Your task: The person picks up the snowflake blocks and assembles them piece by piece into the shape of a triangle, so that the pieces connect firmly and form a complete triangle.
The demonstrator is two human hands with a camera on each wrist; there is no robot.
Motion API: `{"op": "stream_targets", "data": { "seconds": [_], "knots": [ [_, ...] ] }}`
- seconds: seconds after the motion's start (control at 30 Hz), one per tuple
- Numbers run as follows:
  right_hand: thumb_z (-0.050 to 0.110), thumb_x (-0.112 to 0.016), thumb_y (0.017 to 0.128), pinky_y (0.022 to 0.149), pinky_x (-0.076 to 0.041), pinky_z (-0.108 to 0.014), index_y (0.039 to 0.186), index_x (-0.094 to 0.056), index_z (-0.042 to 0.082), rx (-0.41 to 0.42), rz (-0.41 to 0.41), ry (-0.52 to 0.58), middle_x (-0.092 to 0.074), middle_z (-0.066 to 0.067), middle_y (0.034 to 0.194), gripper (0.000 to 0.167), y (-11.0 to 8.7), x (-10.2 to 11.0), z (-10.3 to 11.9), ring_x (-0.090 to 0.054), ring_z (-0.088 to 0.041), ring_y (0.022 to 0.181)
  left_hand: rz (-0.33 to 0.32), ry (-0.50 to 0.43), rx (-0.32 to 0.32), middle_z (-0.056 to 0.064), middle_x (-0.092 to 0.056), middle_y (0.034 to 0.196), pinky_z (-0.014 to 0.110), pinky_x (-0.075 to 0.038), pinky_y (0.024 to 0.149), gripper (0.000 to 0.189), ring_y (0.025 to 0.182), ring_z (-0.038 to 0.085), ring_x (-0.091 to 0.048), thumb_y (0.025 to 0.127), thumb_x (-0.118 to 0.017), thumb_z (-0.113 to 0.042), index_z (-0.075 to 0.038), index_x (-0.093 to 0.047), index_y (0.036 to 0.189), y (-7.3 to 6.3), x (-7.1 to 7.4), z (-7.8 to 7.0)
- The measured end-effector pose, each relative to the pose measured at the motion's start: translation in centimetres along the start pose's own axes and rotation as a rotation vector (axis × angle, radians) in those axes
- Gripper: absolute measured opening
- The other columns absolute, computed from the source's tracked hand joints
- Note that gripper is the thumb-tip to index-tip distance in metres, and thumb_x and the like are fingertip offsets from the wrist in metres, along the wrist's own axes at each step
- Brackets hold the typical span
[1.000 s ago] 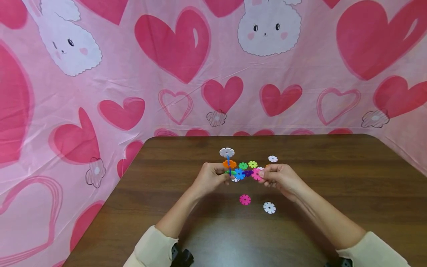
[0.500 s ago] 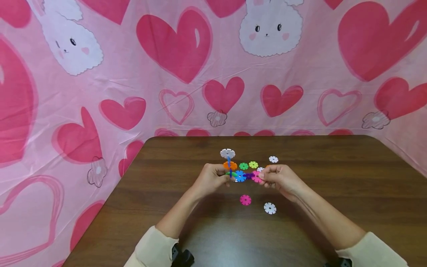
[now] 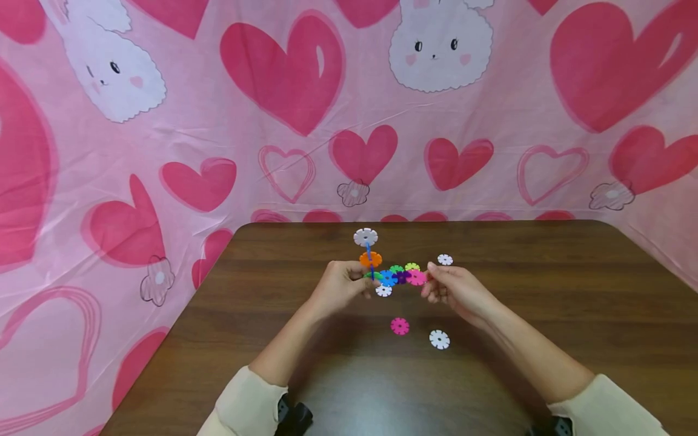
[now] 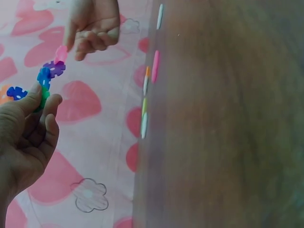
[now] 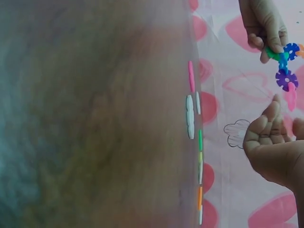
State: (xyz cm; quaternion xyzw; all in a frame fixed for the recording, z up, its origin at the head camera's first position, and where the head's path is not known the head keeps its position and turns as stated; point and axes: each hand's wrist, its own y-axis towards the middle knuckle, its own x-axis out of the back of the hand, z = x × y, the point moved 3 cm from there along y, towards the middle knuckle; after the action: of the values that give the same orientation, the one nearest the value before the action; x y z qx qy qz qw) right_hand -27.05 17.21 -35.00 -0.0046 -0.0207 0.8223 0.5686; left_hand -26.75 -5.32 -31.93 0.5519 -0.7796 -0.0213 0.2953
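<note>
My left hand (image 3: 339, 287) pinches a green notched plastic disc (image 4: 44, 100) in a raised chain of interlocking snowflake discs. From there the chain runs right through a light-blue disc (image 3: 388, 278) and a purple disc (image 3: 402, 277) to a pink disc (image 3: 417, 277) at its end. Above the left fingers, another branch bears an orange disc (image 3: 371, 259) and, topmost, a white disc (image 3: 366, 237). Beside the pink end is my right hand (image 3: 463, 287), its fingers loosely extended and gripping nothing. Whether a fingertip still touches the pink disc is unclear.
Loose discs lie flat on the brown wooden table (image 3: 240, 339): a pink one (image 3: 400, 326) and a white one (image 3: 439, 340) nearer, another white one (image 3: 445, 260) farther back. Green (image 3: 396, 269) and yellow (image 3: 412, 266) discs lie behind the chain. A heart-patterned cloth (image 3: 283, 175) hangs beyond.
My right fingers have loosened from the pink disc they were pinching. The left hand has lifted the chain slightly up and left, revealing a white disc on the table beneath.
</note>
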Motion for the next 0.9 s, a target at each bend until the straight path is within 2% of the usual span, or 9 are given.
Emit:
{"op": "stream_targets", "data": {
  "seconds": [0.03,0.1,0.2,0.3,0.43,0.57,0.67,0.8,0.9],
  "knots": [
    [0.024,-0.047,0.098,0.066,-0.048,-0.026,0.09,-0.059,-0.001,-0.001,0.009,-0.03,-0.062,-0.004,0.072,0.028,0.2,0.0,-0.2,-0.056,-0.012,0.065,-0.012,-0.001,0.006,0.015,-0.066,0.063,0.02,-0.027,0.042,0.005,0.055,0.027,-0.064,0.081,-0.066,0.005,0.008,-0.066,0.076,-0.1,0.3,-0.5],
    [0.018,-0.05,0.096,0.065,-0.049,-0.027,0.095,-0.058,-0.009,0.005,0.031,-0.126,-0.063,-0.005,0.073,0.028,0.6,-0.1,-0.7,-0.057,-0.015,0.065,-0.029,0.007,0.027,0.017,-0.066,0.064,0.02,-0.024,0.041,0.007,0.057,0.03,-0.064,0.08,-0.066,0.005,0.009,-0.064,0.075,-0.1,0.6,-0.7],
    [0.01,-0.057,0.091,0.063,-0.05,-0.029,0.102,-0.057,-0.016,0.054,0.077,-0.321,-0.065,-0.009,0.075,0.028,1.1,-0.5,-1.3,-0.059,-0.02,0.067,-0.056,0.011,0.031,0.015,-0.065,0.061,0.021,-0.02,0.04,0.009,0.056,0.028,-0.064,0.079,-0.069,0.002,0.007,-0.065,0.074,0.3,0.8,0.8],
    [0.009,-0.065,0.085,0.061,-0.049,-0.028,0.098,-0.063,-0.01,0.135,0.093,-0.532,-0.065,-0.007,0.075,0.024,1.4,-1.0,-1.6,-0.059,-0.02,0.068,-0.068,0.005,0.037,0.014,-0.065,0.06,0.021,-0.019,0.039,0.011,0.056,0.029,-0.064,0.079,-0.07,0.0,0.007,-0.064,0.072,0.5,1.0,1.7],
    [0.012,-0.071,0.08,0.057,-0.045,-0.024,0.093,-0.068,-0.001,0.218,0.104,-0.752,-0.062,0.004,0.071,0.019,1.6,-1.5,-2.2,-0.053,-0.01,0.064,-0.072,-0.01,0.035,0.009,-0.066,0.061,0.022,-0.021,0.039,0.013,0.056,0.028,-0.064,0.08,-0.068,0.0,0.004,-0.063,0.069,0.6,1.2,2.0],
    [0.016,-0.075,0.077,0.053,-0.043,-0.023,0.093,-0.068,0.001,0.258,0.173,-0.854,-0.057,0.008,0.066,0.023,1.6,-2.1,-2.6,-0.048,-0.005,0.058,-0.086,-0.014,0.036,0.008,-0.065,0.059,0.022,-0.028,0.04,0.011,0.054,0.027,-0.064,0.079,-0.07,-0.002,0.002,-0.064,0.07,0.5,1.5,1.8],
    [0.02,-0.077,0.076,0.053,-0.042,-0.023,0.097,-0.068,0.003,0.298,0.239,-0.914,-0.054,0.009,0.068,0.028,1.6,-2.6,-2.8,-0.047,-0.005,0.059,-0.098,-0.01,0.031,0.013,-0.064,0.059,0.022,-0.029,0.04,0.011,0.052,0.024,-0.063,0.079,-0.071,-0.003,0.003,-0.065,0.072,0.5,1.5,1.7],
    [0.024,-0.074,0.079,0.06,-0.042,-0.022,0.103,-0.069,0.008,0.415,0.317,-1.064,-0.052,0.008,0.077,0.03,1.3,-3.4,-3.1,-0.045,-0.007,0.07,-0.095,-0.017,0.032,0.017,-0.064,0.061,0.022,-0.027,0.04,0.011,0.051,0.022,-0.063,0.079,-0.071,-0.003,0.004,-0.065,0.073,0.6,1.3,1.8],
    [0.022,-0.074,0.079,0.065,-0.041,-0.023,0.101,-0.07,0.011,0.494,0.319,-1.149,-0.052,0.007,0.082,0.025,1.2,-3.7,-3.2,-0.045,-0.009,0.075,-0.087,-0.025,0.044,0.015,-0.064,0.059,0.022,-0.027,0.04,0.011,0.05,0.019,-0.062,0.079,-0.071,-0.005,0.003,-0.065,0.073,0.7,1.1,1.8]
  ]
}}
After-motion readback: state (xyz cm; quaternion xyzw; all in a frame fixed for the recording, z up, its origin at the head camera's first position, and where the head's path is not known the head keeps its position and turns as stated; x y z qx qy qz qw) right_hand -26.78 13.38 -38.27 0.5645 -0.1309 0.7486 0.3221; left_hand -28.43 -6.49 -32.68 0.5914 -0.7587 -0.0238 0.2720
